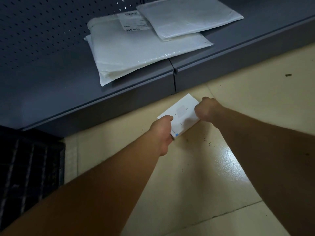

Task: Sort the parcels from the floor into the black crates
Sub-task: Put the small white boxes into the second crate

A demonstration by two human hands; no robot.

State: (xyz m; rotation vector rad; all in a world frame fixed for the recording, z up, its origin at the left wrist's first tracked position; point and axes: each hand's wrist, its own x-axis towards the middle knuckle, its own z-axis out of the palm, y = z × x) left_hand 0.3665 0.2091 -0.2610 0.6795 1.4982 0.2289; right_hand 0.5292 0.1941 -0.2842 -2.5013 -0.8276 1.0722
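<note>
A small flat white box parcel (183, 114) with a blue mark on its near edge sits low over the cream floor tiles, just in front of the grey shelf base. My left hand (162, 133) grips its near-left corner, fingers curled under the edge. My right hand (207, 109) grips its far-right side with curled fingers. Whether the box touches the floor I cannot tell. A black crate (29, 169) with a grid wall stands at the left edge, partly behind my left forearm.
A low grey perforated metal shelf (51, 65) runs across the top. On it lie a large white bubble mailer (136, 53) with a barcode label and a smaller white mailer (185, 16) overlapping it. Dirt specks dot the floor (238, 92).
</note>
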